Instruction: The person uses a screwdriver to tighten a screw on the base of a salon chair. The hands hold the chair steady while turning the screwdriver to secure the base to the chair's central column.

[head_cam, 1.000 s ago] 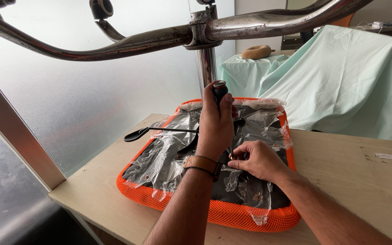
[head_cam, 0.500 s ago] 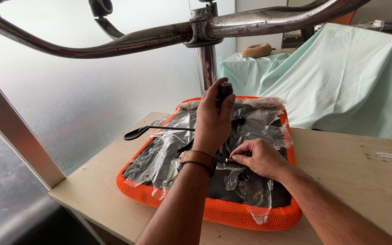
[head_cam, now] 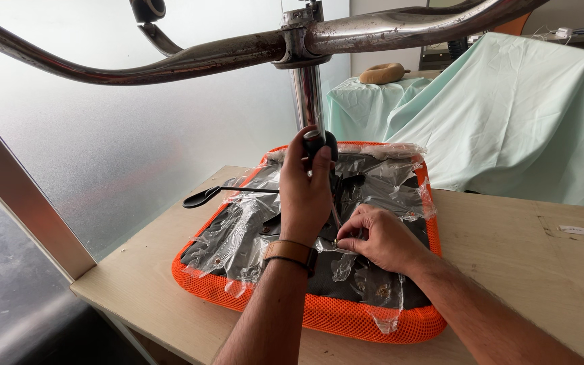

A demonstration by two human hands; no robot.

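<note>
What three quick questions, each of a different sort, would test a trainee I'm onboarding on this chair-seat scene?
1. True or false: the orange mesh seat lies underside up on the wooden table.
2. The left hand grips: A) the black screwdriver handle B) the black lever C) the chrome post.
3. What thin covering does the right hand touch?

Key: 1 true; 2 A; 3 clear plastic wrap.

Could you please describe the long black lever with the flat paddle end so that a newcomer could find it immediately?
Start at the pale wooden table and find the upturned orange mesh chair seat wrapped in clear plastic film. From its black underside, a thin black lever juts left past the seat's edge. Unlike the black-handled tool in the left hand, it lies level and ends in a flat paddle.
</note>
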